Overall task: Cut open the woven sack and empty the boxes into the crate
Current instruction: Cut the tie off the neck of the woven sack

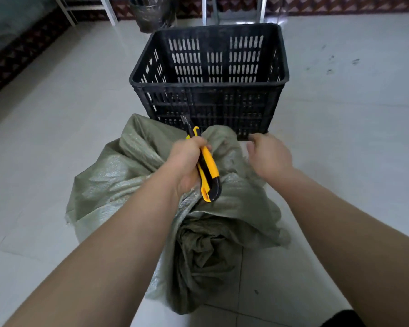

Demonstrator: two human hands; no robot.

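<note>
One sack: the green woven sack [137, 185] is lying crumpled on the tiled floor [57, 114], directly under both hands and just in front of the crate; no boxes are showing.
Left hand: the left hand [187, 161] is clenching around a yellow-and-black utility knife [207, 168], blade [185, 122] extended and pointing away toward the crate, probably to keep the edge clear of the body while the sack is being handled.
Right hand: the right hand [269, 154] is hovering over the sack's far edge with fingers curled loosely; whether it is pinching fabric I cannot tell, though it seems to be gathering the weave taut for a cut.
Crate: the black slotted crate [210, 90] is standing upright beyond the sack, apparently touching it, likely set close so the contents can be tipped straight in; nothing is visible inside.
Progress: no opening is visible yet.
</note>
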